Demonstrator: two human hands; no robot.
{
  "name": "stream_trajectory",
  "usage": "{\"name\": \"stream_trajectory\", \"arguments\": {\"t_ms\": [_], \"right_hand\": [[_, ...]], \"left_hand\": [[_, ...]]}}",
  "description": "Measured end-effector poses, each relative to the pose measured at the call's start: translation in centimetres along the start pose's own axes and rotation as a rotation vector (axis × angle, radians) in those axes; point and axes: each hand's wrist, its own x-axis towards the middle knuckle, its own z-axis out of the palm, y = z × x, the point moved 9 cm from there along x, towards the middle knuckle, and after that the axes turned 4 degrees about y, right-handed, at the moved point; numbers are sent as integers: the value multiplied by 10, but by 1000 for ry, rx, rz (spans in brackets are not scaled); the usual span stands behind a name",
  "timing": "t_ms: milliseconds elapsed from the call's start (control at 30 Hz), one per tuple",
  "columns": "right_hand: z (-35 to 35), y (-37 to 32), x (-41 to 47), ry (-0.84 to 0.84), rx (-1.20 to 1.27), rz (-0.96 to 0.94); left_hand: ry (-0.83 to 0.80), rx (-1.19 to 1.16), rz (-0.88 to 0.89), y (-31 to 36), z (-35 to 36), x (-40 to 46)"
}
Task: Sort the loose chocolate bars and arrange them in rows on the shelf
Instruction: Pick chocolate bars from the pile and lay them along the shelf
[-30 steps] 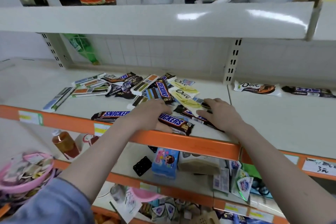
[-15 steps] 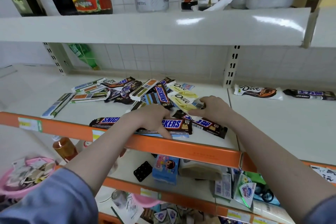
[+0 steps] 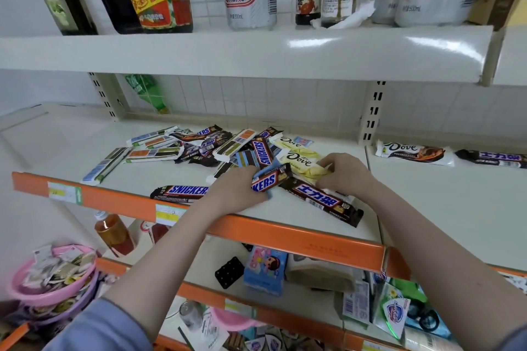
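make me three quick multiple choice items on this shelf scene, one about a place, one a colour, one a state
1. Where does the lone white Dove bar lie?
A. on the shelf section right of the pile
B. in the pink basket
C. on the top shelf

2. What colour is the shelf's front edge strip?
A. blue
B. orange
C. green

3. What is the left hand doing?
A. hanging idle
B. gripping a Snickers bar
C. holding a bottle

Answers: 1 A, it lies past the upright, apart from the pile; 2 B, the strip is plainly orange; 3 B, its fingers curl round the wrapper.
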Motion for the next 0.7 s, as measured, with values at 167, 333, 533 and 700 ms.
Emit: {"name": "stream_trajectory", "arguments": {"t_ms": [167,333,533,700], "right_hand": [[-6,3,-14,106,77,3],[-21,15,-33,191,146,-9],[-50,33,-60,287,253,-4],[-78,59,-82,314,359,-1]], "left_hand": [[122,-338,-94,0,-15,-5],[157,-789,-227,-3,-14,-10],[100,-919,-313,3,6,-5],[60,-941,-329,30,22,1]]}}
